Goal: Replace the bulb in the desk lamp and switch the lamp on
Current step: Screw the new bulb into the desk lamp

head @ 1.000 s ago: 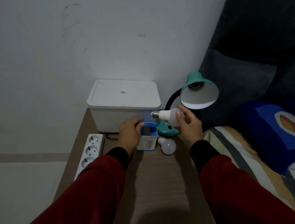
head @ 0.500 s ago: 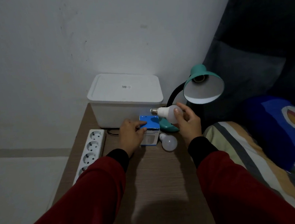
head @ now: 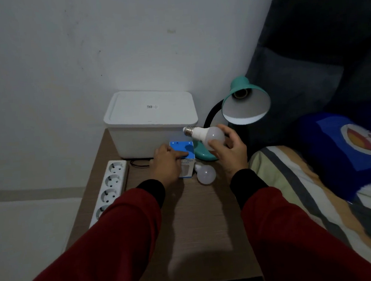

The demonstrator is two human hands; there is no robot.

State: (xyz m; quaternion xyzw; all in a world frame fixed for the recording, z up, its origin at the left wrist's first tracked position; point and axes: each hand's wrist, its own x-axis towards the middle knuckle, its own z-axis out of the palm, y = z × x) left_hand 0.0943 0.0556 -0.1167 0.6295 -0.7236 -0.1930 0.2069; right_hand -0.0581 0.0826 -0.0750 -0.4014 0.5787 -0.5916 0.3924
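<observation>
A teal desk lamp (head: 244,101) stands at the back right of the wooden table (head: 193,228), its shade tilted toward me and its socket empty. My right hand (head: 231,152) grips a white bulb (head: 206,134) by its globe, screw base pointing left, just below and left of the shade. My left hand (head: 165,164) rests on a blue and white bulb box (head: 184,157) standing on the table, fingers pressed on its blue top. A second white bulb (head: 205,173) lies on the table between my hands.
A white lidded plastic box (head: 151,121) sits against the wall behind the bulb box. A white power strip (head: 109,186) runs along the table's left edge. A bed with a striped blanket (head: 305,186) borders the table on the right.
My right hand has lifted the bulb slightly toward the shade. My left hand has settled onto the top of the bulb box, which now stands more upright.
</observation>
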